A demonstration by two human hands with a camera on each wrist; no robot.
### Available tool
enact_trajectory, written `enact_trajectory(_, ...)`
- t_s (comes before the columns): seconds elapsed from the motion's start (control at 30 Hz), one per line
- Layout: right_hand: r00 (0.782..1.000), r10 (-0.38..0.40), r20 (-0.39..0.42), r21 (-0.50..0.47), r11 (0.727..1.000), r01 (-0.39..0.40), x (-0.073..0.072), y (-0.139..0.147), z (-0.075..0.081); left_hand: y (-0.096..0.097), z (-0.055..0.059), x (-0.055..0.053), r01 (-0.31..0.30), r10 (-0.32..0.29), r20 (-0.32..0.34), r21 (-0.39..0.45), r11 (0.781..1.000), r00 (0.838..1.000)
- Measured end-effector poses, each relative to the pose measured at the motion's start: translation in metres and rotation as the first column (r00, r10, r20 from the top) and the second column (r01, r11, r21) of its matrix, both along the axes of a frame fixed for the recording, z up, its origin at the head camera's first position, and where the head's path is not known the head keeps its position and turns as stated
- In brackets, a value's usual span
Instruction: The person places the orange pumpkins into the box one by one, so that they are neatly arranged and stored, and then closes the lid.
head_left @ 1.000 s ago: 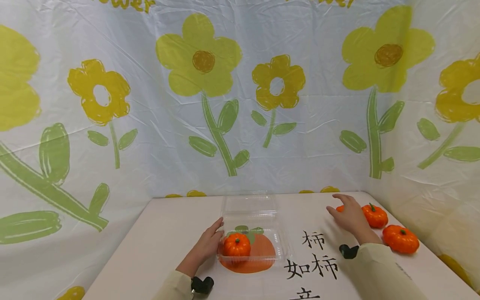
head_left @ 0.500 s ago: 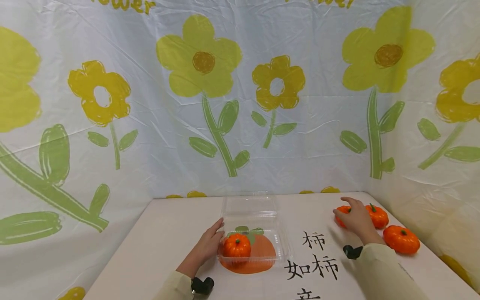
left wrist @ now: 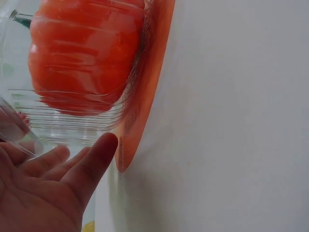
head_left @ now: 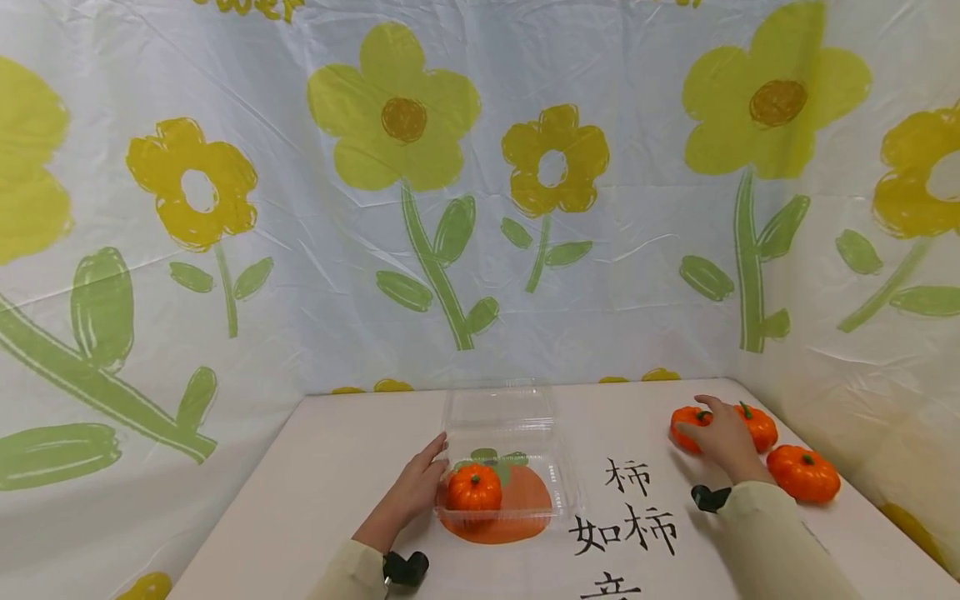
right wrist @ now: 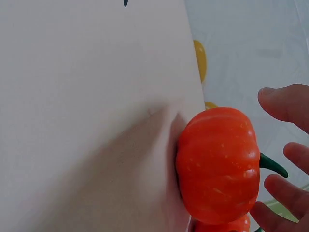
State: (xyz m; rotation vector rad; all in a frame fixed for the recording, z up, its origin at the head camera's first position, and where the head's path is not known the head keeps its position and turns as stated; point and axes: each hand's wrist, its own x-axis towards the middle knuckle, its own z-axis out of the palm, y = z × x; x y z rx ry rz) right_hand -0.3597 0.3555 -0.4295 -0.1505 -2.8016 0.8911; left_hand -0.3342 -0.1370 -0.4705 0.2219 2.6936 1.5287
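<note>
A clear plastic clamshell box [head_left: 498, 410] lies with its lid folded back, a small orange pumpkin [head_left: 474, 490] in the left part of its base. My left hand [head_left: 408, 493] rests against the box's left side; in the left wrist view its fingers [left wrist: 91, 164] reach out to the ribbed wall. Over at the right, my right hand [head_left: 723, 442] hovers above another orange pumpkin [head_left: 682, 433], thumb and fingers spread around its top. The right wrist view shows a gap between that pumpkin [right wrist: 219, 164], with its green stem, and the thumb.
Two more orange pumpkins, one behind the right hand [head_left: 761, 429] and one nearer the table's right edge [head_left: 804, 475], stand close by. The white table [head_left: 300, 500] bears a printed persimmon [head_left: 525, 525] under the box and black characters [head_left: 628, 477]. A flowered curtain [head_left: 630, 250] encloses the table.
My right hand has shifted slightly rightward over the pumpkin, which now shows more beside the thumb. The left hand, the box and the pumpkin in it stay put.
</note>
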Motion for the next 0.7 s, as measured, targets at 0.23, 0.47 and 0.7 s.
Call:
enact_trajectory(0.23,0.999,-0.022,0.045,-0.027,0.999,0.023,-0.005,0.006,-0.002,-0.001,0.000,-0.002,0.005,-0.005,-0.006,-0.003,1.000,1.000)
enact_trajectory(0.47,0.998,-0.024,0.058,-0.034,0.999,0.026,-0.009,0.010,-0.008,0.000,0.001,-0.001,0.005,-0.005,0.001,0.001,1.000,1.000)
enact_trajectory(0.7,0.995,-0.041,0.094,-0.055,0.997,0.047,-0.010,0.010,-0.011,0.000,-0.001,-0.001,0.006,-0.006,-0.002,0.003,1.000,1.000)
